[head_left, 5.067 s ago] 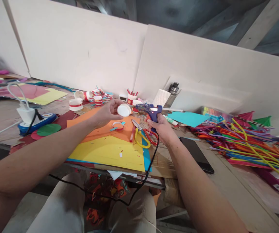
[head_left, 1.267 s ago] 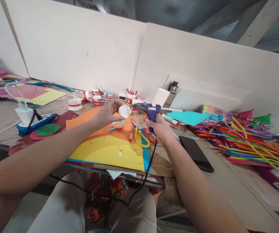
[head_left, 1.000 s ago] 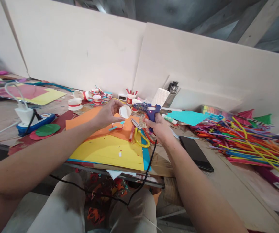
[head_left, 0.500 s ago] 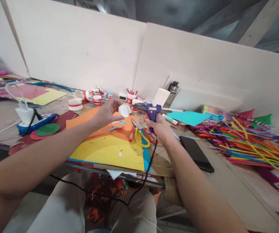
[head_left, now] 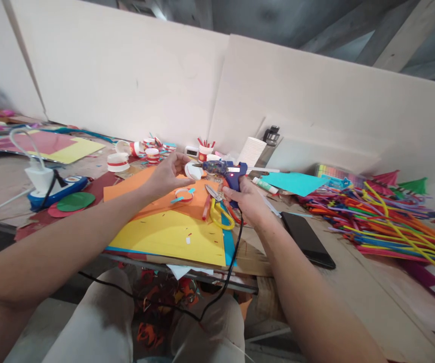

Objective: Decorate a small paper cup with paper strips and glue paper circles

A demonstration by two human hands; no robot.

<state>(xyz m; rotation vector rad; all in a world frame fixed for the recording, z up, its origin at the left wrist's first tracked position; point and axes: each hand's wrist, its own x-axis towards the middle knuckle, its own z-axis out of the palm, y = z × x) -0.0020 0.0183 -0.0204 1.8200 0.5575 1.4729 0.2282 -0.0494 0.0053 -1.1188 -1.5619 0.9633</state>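
Note:
My left hand (head_left: 172,171) is closed on a small white paper cup (head_left: 194,172), whose round opening or base faces my right side. In my right hand (head_left: 248,199) is a blue glue gun (head_left: 234,176) with a lit red light and a white glue stick out of its back. Its nozzle reaches the cup; whether it touches cannot be made out. Below lie scissors (head_left: 217,214) with yellow and red handles, a red pen (head_left: 206,207) and a paper ring with blue tabs (head_left: 183,195), on orange paper (head_left: 134,189) and yellow paper (head_left: 172,239).
Several decorated cups (head_left: 118,162) and a cup stack (head_left: 253,151) stand at the back. A black phone (head_left: 308,239) and many pipe cleaners (head_left: 387,227) lie on the right. At left is a power strip (head_left: 56,191). The gun's black cord (head_left: 223,287) hangs over the table edge.
The glue gun has moved left, bringing its nozzle up to the white cup. My left hand has stayed nearly still, with the cup turned slightly.

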